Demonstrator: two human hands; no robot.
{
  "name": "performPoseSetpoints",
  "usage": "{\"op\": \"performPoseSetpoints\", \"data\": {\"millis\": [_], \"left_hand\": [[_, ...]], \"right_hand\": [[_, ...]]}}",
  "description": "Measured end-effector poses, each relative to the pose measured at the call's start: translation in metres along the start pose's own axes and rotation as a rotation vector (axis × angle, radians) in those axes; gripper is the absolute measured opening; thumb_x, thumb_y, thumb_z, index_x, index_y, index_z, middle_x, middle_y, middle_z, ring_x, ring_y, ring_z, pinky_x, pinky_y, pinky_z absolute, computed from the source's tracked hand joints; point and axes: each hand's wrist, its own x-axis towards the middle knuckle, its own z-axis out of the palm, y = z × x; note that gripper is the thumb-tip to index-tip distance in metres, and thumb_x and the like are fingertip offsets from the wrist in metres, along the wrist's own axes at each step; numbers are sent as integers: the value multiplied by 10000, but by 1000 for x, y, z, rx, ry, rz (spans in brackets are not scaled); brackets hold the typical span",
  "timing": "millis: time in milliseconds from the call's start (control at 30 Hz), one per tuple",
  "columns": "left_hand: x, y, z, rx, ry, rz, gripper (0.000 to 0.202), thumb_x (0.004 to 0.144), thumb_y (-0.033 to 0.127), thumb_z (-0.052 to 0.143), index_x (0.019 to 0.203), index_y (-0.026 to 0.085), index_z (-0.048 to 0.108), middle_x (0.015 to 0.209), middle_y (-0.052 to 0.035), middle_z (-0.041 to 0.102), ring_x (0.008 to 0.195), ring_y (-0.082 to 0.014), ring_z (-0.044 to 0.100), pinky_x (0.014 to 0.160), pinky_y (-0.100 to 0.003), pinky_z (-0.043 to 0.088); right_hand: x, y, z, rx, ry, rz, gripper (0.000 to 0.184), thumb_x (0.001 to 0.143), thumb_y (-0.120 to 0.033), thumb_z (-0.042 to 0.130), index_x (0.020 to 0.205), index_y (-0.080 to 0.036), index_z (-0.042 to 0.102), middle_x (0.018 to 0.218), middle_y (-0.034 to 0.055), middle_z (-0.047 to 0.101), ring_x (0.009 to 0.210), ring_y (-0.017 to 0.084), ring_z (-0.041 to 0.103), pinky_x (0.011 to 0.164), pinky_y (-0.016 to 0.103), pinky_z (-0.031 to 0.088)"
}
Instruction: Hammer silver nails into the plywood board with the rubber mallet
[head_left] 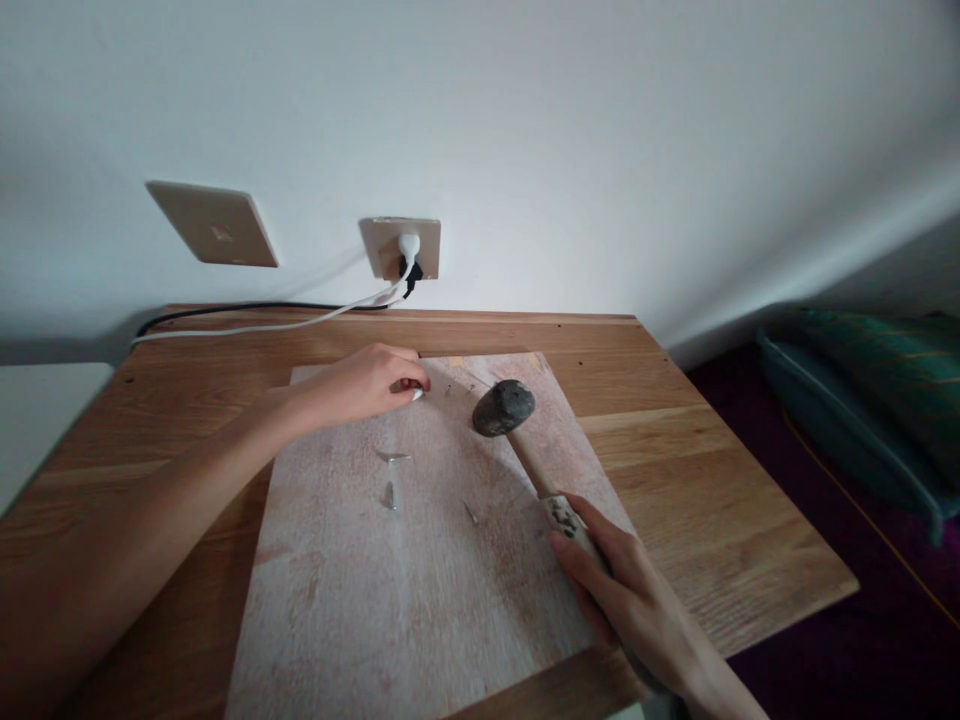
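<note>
My right hand [619, 580] is wrapped round the pale handle of a mallet [534, 465], whose dark, rubber-looking head is over the upper right of a whitish, worn wooden board [330, 590]. At the board's far edge my left hand [375, 380] is closed, fingers curled together. A small white bit shows at its fingertips, too small to name. Two small nails [449, 389] seem to stand in the board between my left hand and the mallet head. Nearer to me are a shiny metal piece [397, 457], another metal piece [392, 496] and a thin nail-like piece [470, 513].
The board lies on a wooden tabletop [697, 480] against a white wall. A wall socket [382, 245] holds a white plug and a black plug, with a white cable [285, 326] and a black one along the table's back edge. Cushions [862, 430] lie at right.
</note>
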Motion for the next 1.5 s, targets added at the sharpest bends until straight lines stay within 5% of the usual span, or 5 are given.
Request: {"op": "performPoseSetpoints", "data": {"millis": [300, 667, 933, 1167, 1500], "left_hand": [[0, 2, 12, -35, 56, -44, 190, 937, 133, 634, 979, 198, 807, 962, -49, 752, 863, -168, 708, 803, -286, 524], [-1, 6, 31, -254, 266, -245, 224, 824, 103, 656, 1018, 183, 734, 787, -2, 749, 679, -136, 662, 668, -259, 512], [-1, 6, 29, -303, 252, -263, 262, 827, 102, 675, 1077, 165, 722, 763, 1, 743, 663, -133, 666, 675, -257, 515], [-2, 2, 29, -289, 215, -240, 333, 818, 57, 627, 1113, 171, 732, 793, -3, 765, 675, -132, 676, 692, -258, 514], [-2, 1, 28, -229, 236, -250, 262, 730, 46, 615, 945, 180, 684, 774, 3, 712, 679, -146, 637, 635, -263, 449]], "right_hand": [[-1, -3, -1, 8, -37, -9, 685, 1014, -700, 502, 1459, -190, 608, 502, -74, 509, 409, 145, 519, 399, 215, 365], [-5, -10, 0, 19, -6, 23, 753, 988, -744, 521, 1478, -175, 585, 487, -78, 487, 425, 152, 496, 425, 233, 357], [1, -19, -1, 50, -42, -13, 747, 1005, -698, 537, 1492, -132, 533, 508, -102, 459, 420, 120, 439, 417, 217, 338], [20, -55, 1, 81, -122, -105, 637, 1039, -575, 552, 1493, -130, 518, 518, -122, 436, 418, 96, 405, 406, 193, 316], [40, -69, 9, -41, -118, -189, 564, 1052, -533, 546, 1443, -130, 593, 498, -99, 482, 404, 97, 406, 409, 211, 307]]}}
